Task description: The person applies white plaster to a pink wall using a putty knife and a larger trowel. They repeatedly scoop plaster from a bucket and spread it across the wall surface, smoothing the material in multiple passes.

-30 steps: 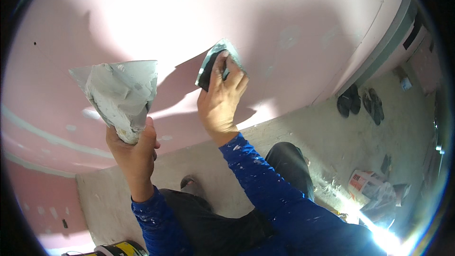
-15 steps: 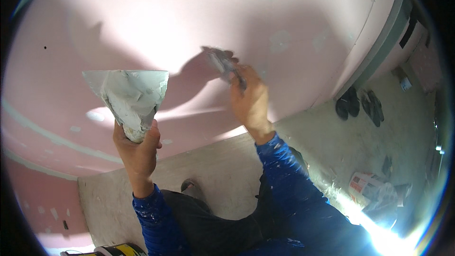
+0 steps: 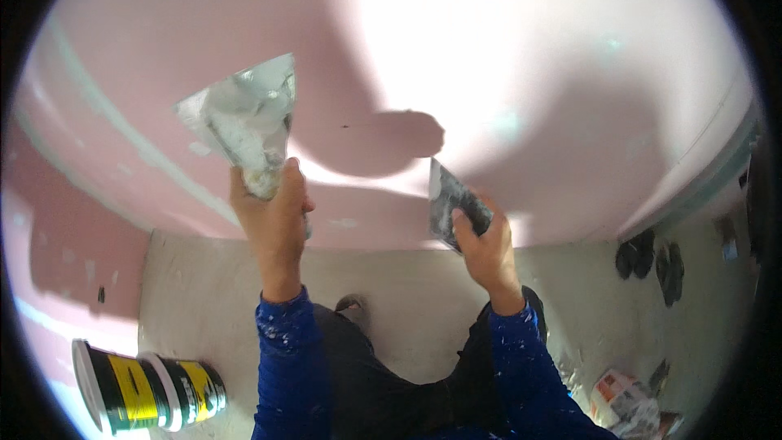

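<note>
My left hand [image 3: 275,224] is closed round the handle of a wide putty knife [image 3: 269,85], blade pointing up. A thick lump of whitish joint compound [image 3: 240,122] covers the blade and runs down to the grip. In my right hand [image 3: 493,259] is a smaller putty knife [image 3: 446,195], its grey-smeared blade tilted up and left, the thumb pressed on its face. Both knives are in front of a pink drywall panel [image 3: 350,49]; whether the smaller blade touches it I cannot tell. A small dark spot [image 3: 344,125] marks the wall between the knives.
Two dark buckets [image 3: 122,391] with yellow labels lie or stand at the lower left, by the side wall. Dark footwear [image 3: 635,254] is on the concrete floor [image 3: 423,301] at the right. A printed plastic bag [image 3: 623,403] lies lower right. Pale filler patches [image 3: 507,122] dot the wall.
My right hand has come down and away from the wall, its knife now turned blade up-left. The left knife has tilted and risen in view. The view has swung left, bringing more of the buckets in.
</note>
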A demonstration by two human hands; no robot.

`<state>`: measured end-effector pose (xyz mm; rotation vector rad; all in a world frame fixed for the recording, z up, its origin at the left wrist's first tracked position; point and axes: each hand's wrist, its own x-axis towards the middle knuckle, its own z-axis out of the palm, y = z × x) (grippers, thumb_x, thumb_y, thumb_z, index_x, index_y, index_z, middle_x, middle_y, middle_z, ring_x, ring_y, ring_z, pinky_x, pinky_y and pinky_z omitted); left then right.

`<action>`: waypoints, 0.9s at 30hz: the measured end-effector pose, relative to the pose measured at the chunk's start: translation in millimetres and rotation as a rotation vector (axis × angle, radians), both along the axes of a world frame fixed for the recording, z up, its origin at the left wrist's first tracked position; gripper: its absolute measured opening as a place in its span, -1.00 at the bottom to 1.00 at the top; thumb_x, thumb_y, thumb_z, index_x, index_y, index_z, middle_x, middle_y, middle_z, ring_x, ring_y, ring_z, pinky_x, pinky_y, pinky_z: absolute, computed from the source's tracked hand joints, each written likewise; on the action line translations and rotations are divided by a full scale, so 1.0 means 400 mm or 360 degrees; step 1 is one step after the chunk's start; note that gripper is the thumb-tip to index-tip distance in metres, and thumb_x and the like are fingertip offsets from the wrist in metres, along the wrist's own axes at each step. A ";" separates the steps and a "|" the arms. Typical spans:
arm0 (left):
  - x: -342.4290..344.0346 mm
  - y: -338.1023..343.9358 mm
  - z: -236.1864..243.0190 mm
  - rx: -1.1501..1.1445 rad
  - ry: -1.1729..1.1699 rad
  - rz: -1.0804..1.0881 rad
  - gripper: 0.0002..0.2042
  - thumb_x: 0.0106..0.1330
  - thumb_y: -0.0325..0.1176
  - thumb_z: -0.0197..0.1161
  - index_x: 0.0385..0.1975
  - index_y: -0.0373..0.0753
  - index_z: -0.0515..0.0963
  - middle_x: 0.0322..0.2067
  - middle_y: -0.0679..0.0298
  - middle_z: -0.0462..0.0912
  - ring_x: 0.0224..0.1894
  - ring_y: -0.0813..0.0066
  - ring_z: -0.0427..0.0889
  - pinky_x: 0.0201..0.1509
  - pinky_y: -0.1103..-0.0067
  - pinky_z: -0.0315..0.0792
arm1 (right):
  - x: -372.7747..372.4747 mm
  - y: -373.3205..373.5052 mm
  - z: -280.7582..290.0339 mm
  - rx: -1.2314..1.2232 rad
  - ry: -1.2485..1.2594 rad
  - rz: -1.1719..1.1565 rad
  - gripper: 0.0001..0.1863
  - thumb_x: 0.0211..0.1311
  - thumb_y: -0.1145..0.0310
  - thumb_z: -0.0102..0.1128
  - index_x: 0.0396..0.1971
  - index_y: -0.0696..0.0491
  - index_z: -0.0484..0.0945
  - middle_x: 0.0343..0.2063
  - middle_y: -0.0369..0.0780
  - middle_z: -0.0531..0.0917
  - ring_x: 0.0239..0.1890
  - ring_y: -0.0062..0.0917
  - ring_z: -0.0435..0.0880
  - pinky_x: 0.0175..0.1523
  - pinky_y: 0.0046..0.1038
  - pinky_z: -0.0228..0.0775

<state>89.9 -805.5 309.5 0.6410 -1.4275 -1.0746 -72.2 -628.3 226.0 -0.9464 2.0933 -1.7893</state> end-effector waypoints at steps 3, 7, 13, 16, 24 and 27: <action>0.052 -0.029 0.018 0.0179 -0.0308 -0.0109 -0.72 0.27 -0.38 0.36 -0.11 -0.33 0.49 -0.53 0.35 0.53 -0.60 0.63 0.49 -0.53 0.64 0.42 | 0.030 -0.041 0.027 -0.0231 -0.0379 0.0167 -0.75 0.40 0.46 0.21 -0.02 0.26 0.62 -0.23 -0.12 0.75 -0.17 -0.50 0.72 -0.03 -0.46 0.57; 0.108 -0.034 0.047 0.0209 -0.0970 -0.0794 -0.57 0.06 -0.40 0.40 -0.03 -0.36 0.57 -0.38 0.23 0.68 -0.46 0.49 0.63 -0.33 0.53 0.53 | -0.046 0.001 0.112 -0.0741 -0.0550 0.0360 -0.74 0.45 0.35 0.24 -0.04 0.22 0.66 -0.25 -0.21 0.76 -0.24 -0.56 0.74 -0.09 -0.51 0.59; 0.036 0.024 0.013 -0.0150 -0.1300 -0.1047 -0.48 -0.04 -0.36 0.41 0.00 -0.37 0.61 -0.30 0.18 0.72 -0.29 0.43 0.65 -0.12 0.49 0.54 | -0.012 0.091 0.181 -0.0674 -0.0043 0.0146 -0.65 0.46 0.32 0.21 0.11 0.20 0.58 -0.13 -0.19 0.70 -0.04 -0.50 0.69 0.11 -0.41 0.52; 0.027 0.022 0.009 -0.0070 -0.1331 -0.1076 -0.47 -0.05 -0.35 0.40 0.02 -0.38 0.60 -0.28 0.13 0.73 -0.27 0.40 0.67 -0.08 0.48 0.54 | 0.027 0.105 0.192 -0.0358 0.0684 0.0388 -0.57 0.29 0.54 0.25 0.17 0.17 0.53 0.00 -0.05 0.60 0.15 -0.28 0.59 0.29 -0.28 0.42; 0.058 0.038 0.032 -0.0086 -0.1356 -0.1218 -0.46 -0.06 -0.35 0.39 0.03 -0.33 0.62 -0.26 0.06 0.75 -0.25 0.28 0.67 -0.03 0.44 0.53 | -0.035 0.167 0.203 0.0325 0.1205 0.0595 -0.35 -0.01 0.74 0.25 0.16 -0.03 0.51 0.17 -0.10 0.48 0.24 -0.04 0.46 0.36 -0.11 0.34; 0.096 0.045 0.047 0.0082 -0.1342 -0.1245 -0.48 -0.04 -0.33 0.38 0.02 -0.33 0.62 -0.27 0.04 0.74 -0.26 0.25 0.66 -0.04 0.43 0.53 | -0.077 0.198 0.245 0.0619 0.1398 0.0699 -0.33 -0.04 0.75 0.26 0.15 -0.06 0.53 0.17 -0.16 0.52 0.25 -0.09 0.47 0.40 -0.10 0.29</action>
